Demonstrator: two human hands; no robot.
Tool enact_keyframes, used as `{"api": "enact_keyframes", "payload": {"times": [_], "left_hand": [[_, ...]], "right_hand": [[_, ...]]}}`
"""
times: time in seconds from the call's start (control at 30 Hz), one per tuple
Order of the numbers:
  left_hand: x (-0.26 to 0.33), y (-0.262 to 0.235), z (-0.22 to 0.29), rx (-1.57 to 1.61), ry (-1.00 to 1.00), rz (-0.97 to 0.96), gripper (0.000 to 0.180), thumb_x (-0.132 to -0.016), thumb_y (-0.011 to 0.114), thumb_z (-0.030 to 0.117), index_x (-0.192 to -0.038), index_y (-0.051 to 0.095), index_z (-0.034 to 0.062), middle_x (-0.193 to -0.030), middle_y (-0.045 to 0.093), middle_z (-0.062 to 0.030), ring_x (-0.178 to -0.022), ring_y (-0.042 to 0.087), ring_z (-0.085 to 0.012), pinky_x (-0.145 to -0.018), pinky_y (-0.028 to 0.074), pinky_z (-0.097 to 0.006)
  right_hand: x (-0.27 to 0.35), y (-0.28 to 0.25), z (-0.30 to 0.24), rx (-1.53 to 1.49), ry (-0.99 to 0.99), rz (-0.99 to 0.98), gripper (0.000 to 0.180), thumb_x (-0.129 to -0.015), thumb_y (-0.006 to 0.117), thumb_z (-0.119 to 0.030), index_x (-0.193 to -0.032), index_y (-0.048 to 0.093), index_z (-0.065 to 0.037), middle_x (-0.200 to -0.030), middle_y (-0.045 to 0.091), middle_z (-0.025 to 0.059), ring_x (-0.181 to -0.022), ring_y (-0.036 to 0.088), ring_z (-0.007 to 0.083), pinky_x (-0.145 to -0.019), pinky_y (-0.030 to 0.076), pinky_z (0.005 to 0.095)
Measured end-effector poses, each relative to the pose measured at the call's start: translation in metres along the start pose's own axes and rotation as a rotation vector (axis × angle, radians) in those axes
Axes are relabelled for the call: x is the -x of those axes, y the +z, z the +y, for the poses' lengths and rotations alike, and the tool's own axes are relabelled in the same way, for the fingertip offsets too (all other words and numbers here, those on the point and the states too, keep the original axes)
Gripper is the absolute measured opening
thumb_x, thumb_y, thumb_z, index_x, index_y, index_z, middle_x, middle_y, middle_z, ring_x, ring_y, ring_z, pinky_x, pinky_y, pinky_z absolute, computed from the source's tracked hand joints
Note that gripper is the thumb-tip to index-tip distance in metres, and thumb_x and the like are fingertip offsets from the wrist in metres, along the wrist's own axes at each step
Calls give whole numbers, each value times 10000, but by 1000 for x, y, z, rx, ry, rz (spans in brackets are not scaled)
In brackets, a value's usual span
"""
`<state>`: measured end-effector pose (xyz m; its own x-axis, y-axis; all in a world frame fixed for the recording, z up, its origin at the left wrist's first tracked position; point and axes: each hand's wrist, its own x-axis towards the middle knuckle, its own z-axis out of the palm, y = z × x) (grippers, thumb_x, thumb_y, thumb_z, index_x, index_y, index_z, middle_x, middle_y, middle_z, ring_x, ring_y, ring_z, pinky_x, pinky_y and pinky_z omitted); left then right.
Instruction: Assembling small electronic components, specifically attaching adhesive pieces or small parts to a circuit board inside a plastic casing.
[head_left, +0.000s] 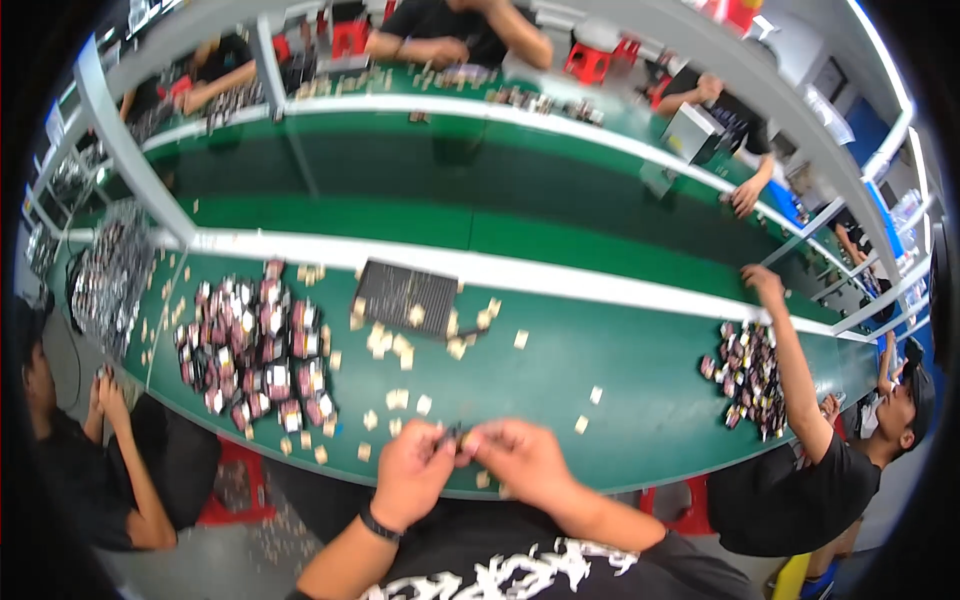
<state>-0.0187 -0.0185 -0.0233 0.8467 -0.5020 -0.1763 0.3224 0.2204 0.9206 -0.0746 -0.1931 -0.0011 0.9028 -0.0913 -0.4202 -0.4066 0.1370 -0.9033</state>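
Note:
Close to the table's near edge, my left hand [412, 474] and my right hand [527, 466] meet with fingertips pinched together. Between them is a small dark part [452, 436], mostly covered by the fingers and too blurred to name. Small pale square pieces [398, 399] lie scattered on the green tabletop just beyond my hands. Farther off sits a flat black ribbed tray [408, 297], with some pale pieces on and around it. To the left spreads a big heap of small black, pink and silver parts [245, 350].
A silvery bundle [112, 275] lies at the far left. Another heap of small parts [745, 375] is at the right, near a co-worker's reaching arm [798, 370]. A white rail [480, 272] borders a green conveyor belt [450, 170]. Other people sit left and across.

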Motion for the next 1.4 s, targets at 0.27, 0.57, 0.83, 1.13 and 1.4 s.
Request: {"api": "enact_keyframes", "payload": {"times": [0.27, 0.57, 0.83, 1.13, 1.4], "left_hand": [[-10, 2, 7, 95, -22, -28, 73, -987, 539, -61, -1054, 522, -37, -1058, 666, -131, -960, 682, -150, -824, 613, -294], [-8, 0, 7, -2, -63, -35, 80, -996, 528, -61, -1046, 489, -14, -1025, 658, -142, -902, 711, -198, -770, 624, -324], [-5, -2, 2, 11, -45, -73, 96, -988, 567, -51, -1070, 519, -39, -1047, 700, -188, -940, 733, -242, -765, 612, -318], [-5, 0, 2, 36, -9, -55, 88, -1004, 539, -43, -1083, 502, -55, -1077, 673, -181, -955, 711, -219, -822, 630, -341], [-4, -5, -4, -4, 80, -127, 150, -1030, 516, -3, -1153, 513, -89, -1136, 671, -166, -1038, 696, -202, -917, 596, -329]], "right_hand": [[-8, -5, -11, -189, -182, -77, 179, -966, 639, 11, -1142, 612, 18, -1008, 698, 55, -823, 653, 110, -743, 533, 254], [-3, -14, -39, 631, -481, 6, 289, -852, 769, -61, -1137, 719, -68, -991, 692, 90, -805, 673, 189, -688, 556, 305], [-2, -26, -37, 977, -740, -130, 238, -881, 739, -131, -1116, 706, -141, -1016, 695, 20, -855, 710, 261, -718, 586, 356], [0, -11, -21, 641, -513, 20, 186, -904, 749, -133, -1058, 726, -33, -889, 743, 83, -745, 714, 167, -673, 565, 292], [4, 12, -19, 251, -289, 155, 164, -917, 759, -151, -967, 765, 4, -813, 709, 53, -684, 616, 87, -607, 484, 244]]}}
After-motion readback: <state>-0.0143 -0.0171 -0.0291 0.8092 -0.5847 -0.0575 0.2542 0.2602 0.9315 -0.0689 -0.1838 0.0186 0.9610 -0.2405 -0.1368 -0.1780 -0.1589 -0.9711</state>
